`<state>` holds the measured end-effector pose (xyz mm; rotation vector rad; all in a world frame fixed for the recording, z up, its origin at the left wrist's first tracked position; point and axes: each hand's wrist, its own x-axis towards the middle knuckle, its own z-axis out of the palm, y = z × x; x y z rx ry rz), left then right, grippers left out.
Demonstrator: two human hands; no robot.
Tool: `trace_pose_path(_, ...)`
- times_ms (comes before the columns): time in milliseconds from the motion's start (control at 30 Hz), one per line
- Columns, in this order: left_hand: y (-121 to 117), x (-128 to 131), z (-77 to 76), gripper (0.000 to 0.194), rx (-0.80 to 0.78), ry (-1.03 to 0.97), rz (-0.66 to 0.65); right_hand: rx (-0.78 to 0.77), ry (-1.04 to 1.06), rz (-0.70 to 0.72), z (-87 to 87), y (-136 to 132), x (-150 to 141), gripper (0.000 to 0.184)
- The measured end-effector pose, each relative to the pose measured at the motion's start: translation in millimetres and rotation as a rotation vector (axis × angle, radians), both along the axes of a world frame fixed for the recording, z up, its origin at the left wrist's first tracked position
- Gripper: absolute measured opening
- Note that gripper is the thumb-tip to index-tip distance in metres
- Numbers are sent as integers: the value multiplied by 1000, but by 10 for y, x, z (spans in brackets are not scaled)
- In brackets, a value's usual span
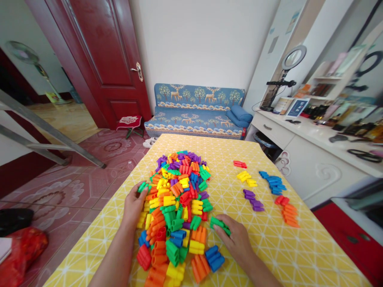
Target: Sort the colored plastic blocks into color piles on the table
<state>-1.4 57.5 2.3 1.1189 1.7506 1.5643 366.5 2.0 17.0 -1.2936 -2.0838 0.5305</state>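
Observation:
A big heap of coloured plastic tube blocks lies on a table with a yellow patterned cloth. My left hand rests at the heap's left edge, its fingers closed on a green block. My right hand lies at the heap's right side, fingers pinching another green block. To the right sit small sorted groups: red, yellow, blue, purple and orange.
A blue patterned sofa stands against the far wall beyond the table. A red door is open at the left. At the right stands a white dresser with a ring light. A red bag lies on the tiled floor.

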Motion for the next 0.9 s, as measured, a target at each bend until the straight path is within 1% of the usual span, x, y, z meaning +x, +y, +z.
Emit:
trace_pose_path(133,-7,1,14,54,1,10,-2,23,-17,7,11,-12,-16,19)
trace_pose_path(233,-7,2,18,55,4,4,-1,38,-47,-23,7,-15,-23,24)
trace_pose_path(400,9,-13,-30,56,20,-8,-4,-10,-54,-58,-21,-10,-11,31)
trace_pose_path(600,12,-27,-51,55,16,-11,-4,-7,124,-127,-23,23,0,25)
trace_pose_path(767,19,-37,-64,54,25,-1,-4,49,219,-129,-26,46,-9,25)
trace_pose_path(900,26,-48,-90,53,28,-3,3,-21,292,-161,-67,44,30,27)
